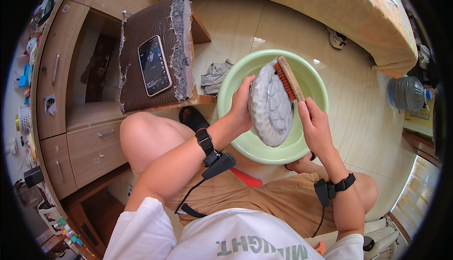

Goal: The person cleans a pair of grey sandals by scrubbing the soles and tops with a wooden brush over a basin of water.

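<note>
My left hand [241, 106] is closed around the side of a grey shoe [271, 113], or a slipper, with a dimpled edge and a patterned sole. It is held upright and tilted over a pale green basin [224, 94]. In my right hand [315, 124] is a wooden scrubbing brush [290, 77], gripped by the lower end of its handle. The brush's reddish bristles face the patterned sole and seem to touch it along its upper right. My left fingers are partly hidden behind the shoe.
A phone [155, 66] lies on a worn brown padded stool [132, 38] at left. Beside the basin is a crumpled grey cloth [216, 75]. Wooden drawers [94, 153] stand farther left. A large water bottle [406, 93] is at right, a cloth-draped bed [330, 9] at the back.
</note>
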Demonstrator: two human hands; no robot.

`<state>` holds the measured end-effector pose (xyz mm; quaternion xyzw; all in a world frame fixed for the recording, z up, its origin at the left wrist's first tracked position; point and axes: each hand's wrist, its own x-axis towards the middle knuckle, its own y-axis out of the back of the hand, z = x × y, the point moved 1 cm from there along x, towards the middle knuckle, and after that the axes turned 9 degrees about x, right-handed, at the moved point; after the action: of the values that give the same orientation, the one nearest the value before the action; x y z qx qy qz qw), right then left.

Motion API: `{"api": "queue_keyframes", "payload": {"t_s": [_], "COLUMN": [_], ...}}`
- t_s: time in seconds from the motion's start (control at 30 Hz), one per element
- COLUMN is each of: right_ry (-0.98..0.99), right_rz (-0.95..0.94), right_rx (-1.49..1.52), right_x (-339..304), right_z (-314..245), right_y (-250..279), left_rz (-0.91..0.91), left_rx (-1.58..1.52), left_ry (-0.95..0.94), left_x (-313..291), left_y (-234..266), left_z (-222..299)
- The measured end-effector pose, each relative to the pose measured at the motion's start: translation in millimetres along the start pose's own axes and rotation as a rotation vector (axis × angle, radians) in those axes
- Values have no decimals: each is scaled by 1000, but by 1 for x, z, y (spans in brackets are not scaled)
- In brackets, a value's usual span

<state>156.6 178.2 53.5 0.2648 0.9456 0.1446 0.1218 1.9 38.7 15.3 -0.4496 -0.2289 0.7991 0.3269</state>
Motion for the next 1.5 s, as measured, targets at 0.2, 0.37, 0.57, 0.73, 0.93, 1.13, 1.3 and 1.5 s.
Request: {"api": "queue_keyframes", "payload": {"t_s": [0.2,0.37,0.57,0.73,0.93,1.13,1.3,1.5], "right_ry": [-61,-41,-17,-29,-7,-35,15,-21], "right_rz": [2,-5,-29,9,-30,17,-22,22], "right_rx": [-36,-28,-30,-48,-32,-51,-22,-55], "right_x": [4,3,1,5,2,5,0,4], "right_z": [2,0,-4,-1,-6,-3,-11,-1], "right_y": [3,3,2,4,3,4,3,4], "left_rz": [-25,23,10,-20,23,25,36,5], "left_rx": [18,-4,54,12,-67,9,25,38], "left_ry": [7,60,-50,-29,44,-5,-7,-20], "left_x": [-3,0,1,0,5,2,3,-2], "left_y": [-4,2,4,4,6,5,10,2], "left_z": [0,1,-2,-5,-2,-5,-5,-3]}}
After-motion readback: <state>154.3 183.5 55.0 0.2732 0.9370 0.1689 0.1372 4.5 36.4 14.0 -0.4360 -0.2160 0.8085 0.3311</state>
